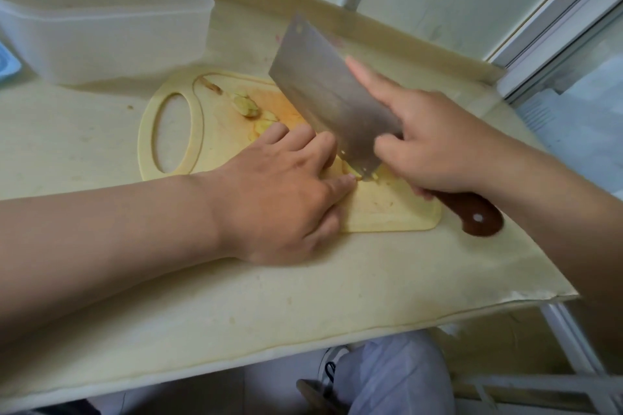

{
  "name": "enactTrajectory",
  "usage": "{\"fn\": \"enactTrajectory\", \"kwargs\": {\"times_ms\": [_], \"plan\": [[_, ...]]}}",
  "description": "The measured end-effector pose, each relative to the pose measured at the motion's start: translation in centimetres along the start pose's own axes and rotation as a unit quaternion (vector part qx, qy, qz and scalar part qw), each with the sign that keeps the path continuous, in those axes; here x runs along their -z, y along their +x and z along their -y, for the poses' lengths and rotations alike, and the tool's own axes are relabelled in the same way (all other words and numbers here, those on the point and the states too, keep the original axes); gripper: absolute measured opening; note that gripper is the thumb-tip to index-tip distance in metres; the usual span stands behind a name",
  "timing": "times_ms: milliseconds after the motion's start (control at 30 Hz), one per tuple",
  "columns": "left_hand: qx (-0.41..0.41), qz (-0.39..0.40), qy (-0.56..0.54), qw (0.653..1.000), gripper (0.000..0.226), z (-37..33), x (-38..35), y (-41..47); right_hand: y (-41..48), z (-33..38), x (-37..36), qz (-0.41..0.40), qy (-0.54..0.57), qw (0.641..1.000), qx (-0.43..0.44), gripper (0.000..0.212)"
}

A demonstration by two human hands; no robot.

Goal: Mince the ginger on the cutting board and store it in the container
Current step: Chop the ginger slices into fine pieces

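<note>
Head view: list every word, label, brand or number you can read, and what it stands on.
None: no readable text in this view.
The cleaver, the container and the cutting board show no lettering.
The blue item at the left edge is too blurred to tell.

The left arm (101,232) comes in from the left, bare, lying low across the surface. The left hand (286,199) is palm down, its fingers curled under with knuckles toward the blade, the thumb (340,184) touching the ginger (350,172). The right arm (546,212) reaches in from the near right. The right hand (438,148) grips the cleaver (330,94) at its handle, index finger (371,81) stretched along the blade.
</note>
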State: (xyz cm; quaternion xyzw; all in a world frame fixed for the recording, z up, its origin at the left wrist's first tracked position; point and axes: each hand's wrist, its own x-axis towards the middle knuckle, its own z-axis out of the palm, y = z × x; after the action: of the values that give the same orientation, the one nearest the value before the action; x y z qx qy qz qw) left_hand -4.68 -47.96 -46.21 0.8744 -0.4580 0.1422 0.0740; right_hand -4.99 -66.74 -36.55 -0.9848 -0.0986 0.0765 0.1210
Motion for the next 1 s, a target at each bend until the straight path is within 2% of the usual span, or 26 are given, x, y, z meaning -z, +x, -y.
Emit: {"fn": "enactTrajectory", "kwargs": {"times_ms": [133, 333, 500, 767, 900, 1000], "plan": [[0.001, -0.002, 0.001, 1.000, 0.065, 0.0, 0.0, -0.1, 2.5, 1.1, -0.4, -0.024, 0.014, 1.000, 0.013, 0.093], [0.006, -0.005, 0.003, 1.000, 0.065, 0.0, 0.3, -0.2, -1.9, -0.9, -2.5, -0.141, 0.070, 0.988, 0.000, 0.094], [0.013, -0.006, 0.003, 1.000, 0.061, -0.1, 0.2, -0.1, -5.2, -1.8, -2.1, -0.108, 0.092, 0.989, -0.029, 0.094], [0.020, -0.006, -0.003, 1.000, 0.063, -0.2, 0.2, 0.0, -1.9, -0.3, -0.1, -0.007, 0.008, 1.000, -0.017, 0.094], [0.016, -0.010, -0.007, 1.000, 0.061, -0.1, 0.2, 0.0, 2.0, 1.1, -0.3, -0.026, 0.015, 1.000, -0.001, 0.094], [0.017, -0.008, -0.002, 1.000, 0.061, -0.1, 0.2, -0.1, 1.2, 1.1, -1.4, -0.084, 0.026, 0.996, 0.009, 0.093]]}}
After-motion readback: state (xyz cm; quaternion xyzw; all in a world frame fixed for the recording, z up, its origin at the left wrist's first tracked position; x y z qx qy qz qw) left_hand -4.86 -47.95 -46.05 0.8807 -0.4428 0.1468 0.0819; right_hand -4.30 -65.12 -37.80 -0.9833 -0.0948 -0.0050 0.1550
